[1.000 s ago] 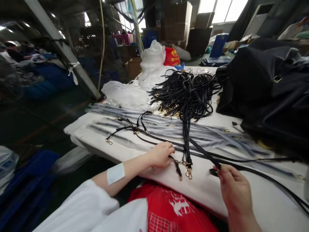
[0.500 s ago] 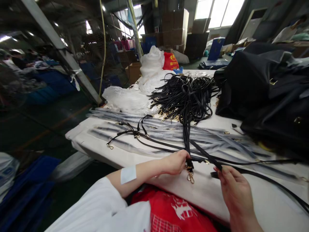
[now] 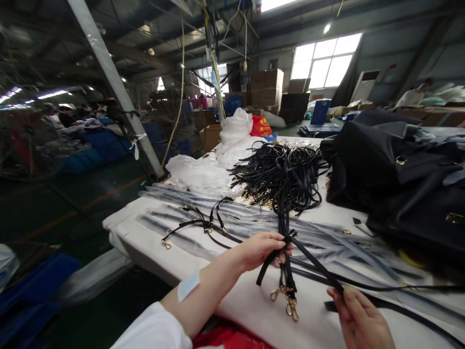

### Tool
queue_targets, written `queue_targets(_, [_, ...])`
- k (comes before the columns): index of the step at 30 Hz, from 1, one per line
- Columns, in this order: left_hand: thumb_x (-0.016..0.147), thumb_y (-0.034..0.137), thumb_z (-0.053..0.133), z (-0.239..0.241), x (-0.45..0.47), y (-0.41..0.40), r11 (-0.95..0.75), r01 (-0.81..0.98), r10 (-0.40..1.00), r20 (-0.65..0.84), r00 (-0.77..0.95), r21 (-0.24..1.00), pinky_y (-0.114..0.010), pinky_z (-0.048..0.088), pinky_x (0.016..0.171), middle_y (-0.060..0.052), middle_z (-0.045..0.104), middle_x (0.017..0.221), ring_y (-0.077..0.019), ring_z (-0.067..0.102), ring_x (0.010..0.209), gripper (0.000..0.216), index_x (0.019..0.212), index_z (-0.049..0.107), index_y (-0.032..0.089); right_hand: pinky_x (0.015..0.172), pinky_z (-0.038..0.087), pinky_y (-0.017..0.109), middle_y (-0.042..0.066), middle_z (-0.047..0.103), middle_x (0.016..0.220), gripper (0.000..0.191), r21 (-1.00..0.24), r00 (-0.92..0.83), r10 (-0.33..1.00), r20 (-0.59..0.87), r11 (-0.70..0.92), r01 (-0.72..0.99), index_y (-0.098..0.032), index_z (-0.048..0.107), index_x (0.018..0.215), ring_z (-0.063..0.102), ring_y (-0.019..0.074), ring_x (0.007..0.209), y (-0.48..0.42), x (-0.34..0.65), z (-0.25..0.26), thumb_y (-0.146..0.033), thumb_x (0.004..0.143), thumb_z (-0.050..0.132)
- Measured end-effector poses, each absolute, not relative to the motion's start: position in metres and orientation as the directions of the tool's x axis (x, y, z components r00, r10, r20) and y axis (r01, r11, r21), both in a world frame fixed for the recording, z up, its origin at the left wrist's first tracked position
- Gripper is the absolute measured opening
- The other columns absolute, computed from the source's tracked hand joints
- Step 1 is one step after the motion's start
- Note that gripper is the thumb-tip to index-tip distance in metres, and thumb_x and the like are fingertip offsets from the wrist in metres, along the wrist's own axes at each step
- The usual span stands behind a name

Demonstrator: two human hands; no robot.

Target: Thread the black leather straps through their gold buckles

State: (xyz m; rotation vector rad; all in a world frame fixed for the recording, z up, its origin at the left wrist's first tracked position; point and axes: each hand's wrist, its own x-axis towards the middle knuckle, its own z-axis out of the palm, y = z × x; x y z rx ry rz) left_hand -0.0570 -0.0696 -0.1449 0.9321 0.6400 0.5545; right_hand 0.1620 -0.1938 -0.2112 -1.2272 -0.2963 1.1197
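Observation:
My left hand (image 3: 267, 249) pinches a black strap (image 3: 315, 265) near its gold buckle, with a short end hanging below the fingers. Farther along the same strap, my right hand (image 3: 363, 315) grips it between thumb and fingers, so it runs slanting between the hands. Just under my left hand, gold snap hooks (image 3: 291, 309) dangle from strap ends that lead back to a large pile of black straps (image 3: 286, 169). To the left on the table lie more loose black straps with a gold snap hook (image 3: 166, 245).
Straps in clear plastic sleeves (image 3: 174, 220) lie across the white-covered table (image 3: 127, 232). Crumpled clear plastic (image 3: 199, 174) sits at the back left. Black bags (image 3: 399, 174) crowd the right side. A slanted metal post (image 3: 112, 82) stands beyond the table's left end.
My view has tilted up. My left hand has risen to the buckle area, and the strap's short end now hangs from it. My right hand still holds the strap.

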Motion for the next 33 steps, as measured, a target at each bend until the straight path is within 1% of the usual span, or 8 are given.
queue_targets(2, [0.063,0.020,0.060,-0.141,-0.058,-0.071,0.455,-0.186,0.711,-0.229,0.665,0.871,-0.020,0.041,0.049,-0.005,0.062,0.077,-0.0087,0.054,0.055,0.029,0.089,0.064,0.008,0.059,0.060,0.021,0.006,0.072,0.070,0.045,-0.871,0.464,0.824,-0.324,-0.069,-0.486,-0.017,0.072,0.068,0.069,0.0181,0.066,-0.193,0.165,-0.214,-0.048,0.043,0.094])
queue_targets(5, [0.058,0.017,0.052,-0.135,-0.061,-0.072,0.403,-0.184,0.732,-0.195,0.653,0.897,-0.018,0.029,0.040,0.000,0.054,0.066,-0.0062,0.043,0.046,0.029,0.084,0.060,0.010,0.056,0.060,0.024,0.007,0.073,0.070,0.046,-0.888,0.445,0.850,-0.282,-0.056,-0.456,-0.017,0.072,0.071,0.069,0.0198,0.065,-0.191,0.168,-0.219,-0.050,0.046,0.092])
queue_targets(9, [0.070,0.033,0.056,-0.128,-0.065,-0.072,0.530,-0.230,0.625,-0.193,0.756,0.817,-0.018,0.013,0.037,0.003,0.042,0.060,-0.0051,0.031,0.042,0.021,0.077,0.052,0.014,0.045,0.055,0.025,0.008,0.074,0.070,0.043,-0.919,0.404,0.891,-0.208,-0.038,-0.391,-0.017,0.072,0.074,0.067,0.0199,0.057,-0.190,0.165,-0.221,-0.051,0.053,0.090])
queue_targets(14, [0.080,0.049,0.064,-0.126,-0.064,-0.076,0.666,-0.225,0.494,-0.195,0.847,0.711,-0.018,0.005,0.037,0.006,0.031,0.054,-0.0043,0.021,0.043,0.040,0.067,0.043,0.016,0.044,0.054,0.026,0.007,0.073,0.068,0.041,-0.932,0.387,0.908,-0.160,-0.009,-0.363,-0.018,0.072,0.074,0.066,0.0205,0.057,-0.190,0.158,-0.221,-0.050,0.056,0.088])
queue_targets(18, [0.080,0.041,0.066,-0.127,-0.062,-0.079,0.608,-0.228,0.516,-0.159,0.842,0.761,-0.019,0.007,0.037,0.009,0.031,0.049,-0.0043,0.018,0.038,0.031,0.080,0.053,0.014,0.048,0.057,0.028,0.007,0.073,0.070,0.039,-0.933,0.393,0.909,-0.142,0.011,-0.361,-0.018,0.072,0.074,0.069,0.0221,0.061,-0.191,0.158,-0.222,-0.050,0.057,0.088])
queue_targets(21, [0.082,0.041,0.065,-0.126,-0.062,-0.081,0.551,-0.254,0.558,-0.124,0.820,0.795,-0.019,0.016,0.037,0.007,0.037,0.051,-0.0058,0.028,0.039,0.029,0.086,0.055,0.014,0.050,0.058,0.028,0.007,0.074,0.071,0.040,-0.934,0.397,0.906,-0.149,0.004,-0.358,-0.018,0.073,0.075,0.069,0.0221,0.063,-0.192,0.159,-0.222,-0.050,0.057,0.088])
queue_targets(29, [0.080,0.046,0.061,-0.126,-0.061,-0.081,0.654,-0.317,0.484,-0.058,0.873,0.686,-0.023,0.010,0.040,0.006,0.028,0.050,-0.0072,0.028,0.039,0.034,0.069,0.046,0.017,0.048,0.055,0.026,0.007,0.073,0.069,0.042,-0.923,0.377,0.906,-0.192,-0.037,-0.383,-0.018,0.073,0.073,0.066,0.0198,0.060,-0.190,0.157,-0.217,-0.051,0.054,0.089])
queue_targets(33, [0.076,0.044,0.064,-0.129,-0.052,-0.087,0.670,-0.292,0.461,-0.073,0.884,0.683,-0.023,0.007,0.039,0.006,0.029,0.052,-0.0064,0.023,0.042,0.034,0.068,0.047,0.016,0.056,0.057,0.024,0.006,0.073,0.072,0.044,-0.885,0.390,0.879,-0.275,-0.073,-0.459,-0.018,0.074,0.073,0.067,0.0190,0.067,-0.188,0.148,-0.211,-0.048,0.047,0.092])
